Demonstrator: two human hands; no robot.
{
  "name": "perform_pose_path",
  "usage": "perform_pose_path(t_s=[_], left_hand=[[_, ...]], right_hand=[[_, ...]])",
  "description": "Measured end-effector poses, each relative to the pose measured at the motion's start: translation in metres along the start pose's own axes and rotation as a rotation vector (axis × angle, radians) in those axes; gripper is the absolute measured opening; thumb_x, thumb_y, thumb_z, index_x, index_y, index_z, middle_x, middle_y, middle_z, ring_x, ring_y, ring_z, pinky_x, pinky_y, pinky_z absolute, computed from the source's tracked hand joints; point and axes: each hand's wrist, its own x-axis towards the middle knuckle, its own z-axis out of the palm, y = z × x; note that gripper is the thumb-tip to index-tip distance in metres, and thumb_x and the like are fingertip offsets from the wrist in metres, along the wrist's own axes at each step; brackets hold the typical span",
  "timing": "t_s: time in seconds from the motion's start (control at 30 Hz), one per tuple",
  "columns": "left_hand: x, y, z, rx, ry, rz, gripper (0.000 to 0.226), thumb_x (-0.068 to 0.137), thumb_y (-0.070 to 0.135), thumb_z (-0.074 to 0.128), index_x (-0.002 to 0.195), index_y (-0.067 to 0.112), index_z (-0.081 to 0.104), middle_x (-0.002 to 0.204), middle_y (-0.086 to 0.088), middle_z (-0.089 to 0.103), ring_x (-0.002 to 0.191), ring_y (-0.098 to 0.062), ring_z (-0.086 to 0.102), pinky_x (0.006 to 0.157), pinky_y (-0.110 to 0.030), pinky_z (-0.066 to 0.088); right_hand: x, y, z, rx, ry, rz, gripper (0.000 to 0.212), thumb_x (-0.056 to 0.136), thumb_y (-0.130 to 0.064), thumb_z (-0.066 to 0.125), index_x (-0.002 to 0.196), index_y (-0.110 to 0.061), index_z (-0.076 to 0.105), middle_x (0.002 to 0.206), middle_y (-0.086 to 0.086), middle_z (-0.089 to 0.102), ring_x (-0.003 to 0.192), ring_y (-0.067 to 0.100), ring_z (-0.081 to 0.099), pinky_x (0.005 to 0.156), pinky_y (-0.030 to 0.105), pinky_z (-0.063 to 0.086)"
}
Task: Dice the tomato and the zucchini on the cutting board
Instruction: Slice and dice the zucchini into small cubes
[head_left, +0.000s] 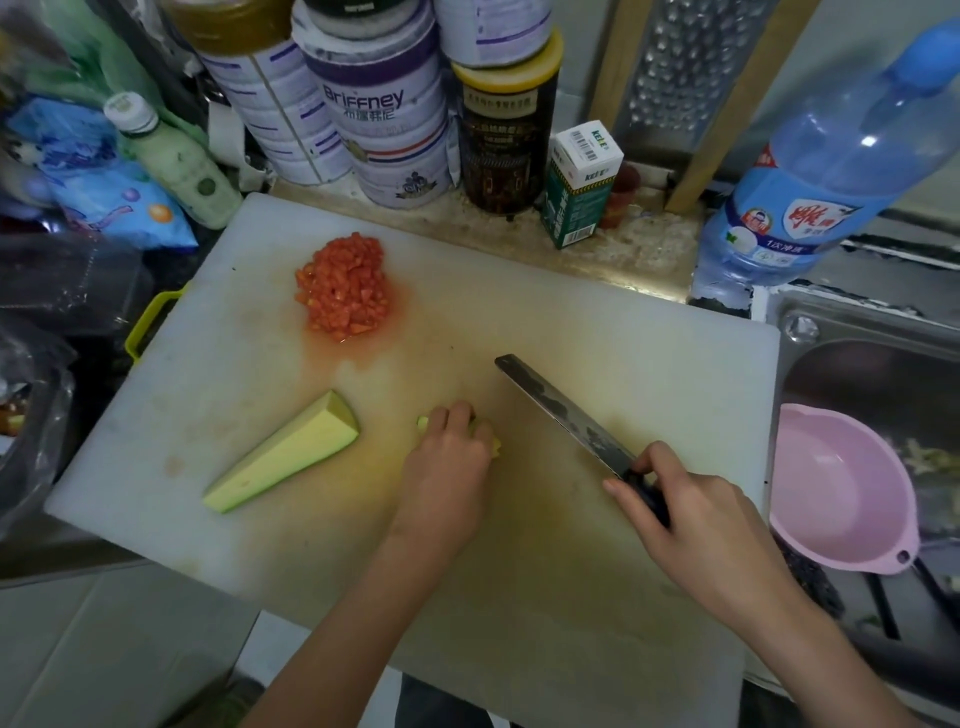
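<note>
- While your left hand (451, 444) curls its fingers over a small zucchini piece (424, 423) near the middle of the cutting board (623, 332), your right hand (698, 525) grips the dark handle of the knife (563, 415).
- The blade points away from you and leftward, just right of the held piece, not touching it.
- A long zucchini wedge (285, 457) lies left of your left hand.
- The diced tomato (344, 286) sits heaped at the board's far left.
- A pink bowl (841, 488) sits in the sink (831, 325) on your right.
</note>
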Motion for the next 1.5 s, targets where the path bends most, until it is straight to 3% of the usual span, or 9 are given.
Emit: perform_pose_path(t_s=[0.13, 0.2, 0.47, 0.8, 0.9, 0.97, 1.13, 1.37, 1.5], left_hand=[[-0.009, 0.015, 0.007, -0.08, 0.059, -0.028, 0.041, 0.065, 0.021, 0.087, 0.099, 0.012, 0.066, 0.106, -0.006, 0.057, 0.093, -0.024, 0.058, 0.052, -0.03, 0.05], [-0.011, 0.018, 0.014, -0.113, 0.074, -0.061, 0.042, 0.06, 0.024, 0.09, 0.093, 0.011, 0.066, 0.1, -0.007, 0.06, 0.087, -0.025, 0.061, 0.046, -0.031, 0.048], [-0.016, 0.02, 0.026, -0.292, 0.151, -0.193, 0.023, 0.081, 0.025, 0.075, 0.098, 0.013, 0.067, 0.104, -0.01, 0.055, 0.096, -0.028, 0.055, 0.053, -0.034, 0.047], [-0.016, 0.024, 0.026, -0.256, 0.14, -0.175, 0.025, 0.075, 0.025, 0.081, 0.094, 0.015, 0.069, 0.104, -0.011, 0.06, 0.09, -0.031, 0.059, 0.049, -0.033, 0.049], [-0.019, 0.028, 0.021, -0.229, 0.094, -0.214, 0.034, 0.086, 0.031, 0.07, 0.115, 0.014, 0.063, 0.125, -0.013, 0.054, 0.11, -0.032, 0.052, 0.065, -0.04, 0.053], [-0.019, 0.031, 0.018, -0.218, 0.042, -0.232, 0.035, 0.095, 0.028, 0.059, 0.127, 0.015, 0.055, 0.136, -0.009, 0.044, 0.122, -0.028, 0.043, 0.079, -0.037, 0.051], [-0.013, 0.034, 0.01, -0.204, -0.019, -0.247, 0.034, 0.099, 0.027, 0.053, 0.13, 0.014, 0.051, 0.137, -0.007, 0.038, 0.125, -0.024, 0.039, 0.089, -0.033, 0.046], [-0.017, 0.035, 0.009, -0.288, 0.045, -0.264, 0.039, 0.098, 0.032, 0.054, 0.133, 0.015, 0.05, 0.142, -0.012, 0.036, 0.123, -0.03, 0.045, 0.088, -0.037, 0.048], [-0.018, 0.005, -0.005, -0.328, 0.135, -0.338, 0.036, 0.098, 0.031, 0.05, 0.128, 0.013, 0.057, 0.129, -0.011, 0.048, 0.113, -0.032, 0.053, 0.082, -0.042, 0.048]], right_hand=[[-0.006, 0.0, 0.0, -0.003, -0.002, -0.003, 0.043, 0.084, -0.063, 0.035, 0.087, -0.021, 0.046, 0.051, -0.008, 0.049, 0.051, 0.024, 0.055, 0.046, 0.032, 0.041], [-0.008, -0.001, 0.001, 0.006, -0.016, -0.001, 0.043, 0.084, -0.062, 0.035, 0.087, -0.021, 0.046, 0.049, -0.01, 0.046, 0.05, 0.023, 0.054, 0.047, 0.033, 0.042], [-0.011, -0.005, 0.003, 0.021, -0.053, 0.009, 0.04, 0.086, -0.061, 0.037, 0.089, -0.022, 0.046, 0.055, -0.008, 0.051, 0.055, 0.022, 0.056, 0.052, 0.034, 0.045], [-0.011, -0.006, -0.002, 0.019, -0.045, 0.011, 0.044, 0.084, -0.064, 0.033, 0.09, -0.022, 0.045, 0.054, -0.008, 0.05, 0.058, 0.024, 0.056, 0.053, 0.034, 0.043], [-0.013, -0.006, -0.002, 0.027, -0.048, 0.011, 0.044, 0.083, -0.064, 0.032, 0.089, -0.022, 0.045, 0.05, -0.009, 0.045, 0.055, 0.023, 0.055, 0.052, 0.032, 0.041], [-0.013, -0.006, -0.002, 0.023, -0.049, 0.011, 0.045, 0.082, -0.064, 0.032, 0.089, -0.022, 0.044, 0.05, -0.01, 0.044, 0.056, 0.024, 0.055, 0.053, 0.032, 0.041], [-0.013, -0.008, -0.002, 0.025, -0.044, -0.002, 0.043, 0.084, -0.063, 0.034, 0.088, -0.022, 0.045, 0.05, -0.011, 0.044, 0.056, 0.025, 0.055, 0.053, 0.033, 0.042], [-0.018, -0.01, 0.0, 0.042, -0.051, 0.001, 0.037, 0.087, -0.059, 0.041, 0.089, -0.021, 0.046, 0.049, -0.011, 0.042, 0.053, 0.022, 0.053, 0.053, 0.035, 0.046], [-0.023, -0.01, -0.001, 0.055, -0.033, 0.013, 0.041, 0.084, -0.062, 0.036, 0.088, -0.022, 0.046, 0.048, -0.011, 0.042, 0.054, 0.023, 0.054, 0.053, 0.035, 0.044]])
